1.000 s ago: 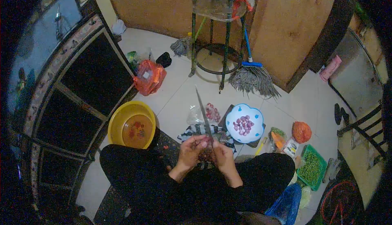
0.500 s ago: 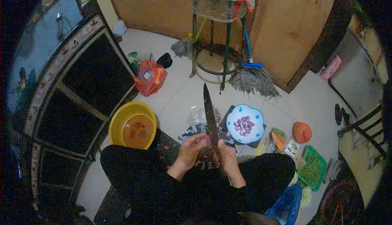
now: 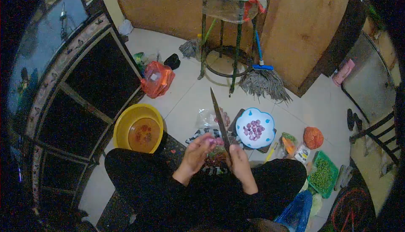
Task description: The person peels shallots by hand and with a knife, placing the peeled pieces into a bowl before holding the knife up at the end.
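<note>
My right hand is wrapped around the grip of a long, dark-bladed knife, whose tip points up and away from me. Pinched in the fingers of my left hand is a small pinkish shallot, close to the left side of the blade. Beneath both hands lie reddish-brown peels on a black-and-white patterned sheet or bag. Peeled shallots sit in a scalloped white and blue bowl to the right. Beyond the knife rests a clear plastic bag with more shallots.
At left stands a yellow basin holding brownish water. A green basket of green vegetables, an orange-red bundle and a blue bag lie at right. Farther off are a red plastic bag, a mop and a metal stand.
The knife has turned so its edge shows narrower, and my right hand has shifted slightly right. My left fingers have moved up a little, showing more of the shallot. The view has shifted slightly.
</note>
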A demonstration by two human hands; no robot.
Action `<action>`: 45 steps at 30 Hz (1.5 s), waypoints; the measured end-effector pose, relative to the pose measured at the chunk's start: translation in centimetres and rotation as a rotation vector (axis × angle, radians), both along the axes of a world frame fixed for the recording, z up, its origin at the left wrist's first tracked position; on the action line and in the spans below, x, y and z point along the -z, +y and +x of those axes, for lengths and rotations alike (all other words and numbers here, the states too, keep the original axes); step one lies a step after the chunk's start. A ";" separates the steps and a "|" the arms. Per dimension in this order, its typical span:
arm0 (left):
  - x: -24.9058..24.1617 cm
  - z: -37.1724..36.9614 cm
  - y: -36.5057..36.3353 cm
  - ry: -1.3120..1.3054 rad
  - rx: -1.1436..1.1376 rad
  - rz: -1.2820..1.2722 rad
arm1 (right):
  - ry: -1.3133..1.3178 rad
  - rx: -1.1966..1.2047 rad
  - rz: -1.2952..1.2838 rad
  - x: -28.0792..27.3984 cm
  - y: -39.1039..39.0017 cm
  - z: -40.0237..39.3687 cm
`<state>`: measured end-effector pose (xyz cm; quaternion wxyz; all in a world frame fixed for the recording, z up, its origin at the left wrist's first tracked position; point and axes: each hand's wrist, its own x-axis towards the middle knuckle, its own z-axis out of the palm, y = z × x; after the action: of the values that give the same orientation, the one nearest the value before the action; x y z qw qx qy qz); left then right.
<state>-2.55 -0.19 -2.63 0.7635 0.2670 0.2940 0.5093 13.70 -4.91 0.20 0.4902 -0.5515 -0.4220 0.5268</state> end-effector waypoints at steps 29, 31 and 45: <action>-1.5 0.7 -1.0 0.437 -0.098 0.190 | 0.141 -0.155 -0.020 -0.3 -0.4 -1.3; -1.4 0.7 -1.1 0.620 -0.128 0.303 | 0.061 -0.115 0.042 -0.2 -0.3 -1.7; 0.8 0.9 -1.1 0.307 0.036 0.157 | 0.242 0.012 -0.170 -0.6 0.4 -1.6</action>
<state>-1.68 -1.28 -3.45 0.6955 0.4058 0.3615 0.4700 12.12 -4.55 0.80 0.4925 -0.5258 -0.3102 0.6202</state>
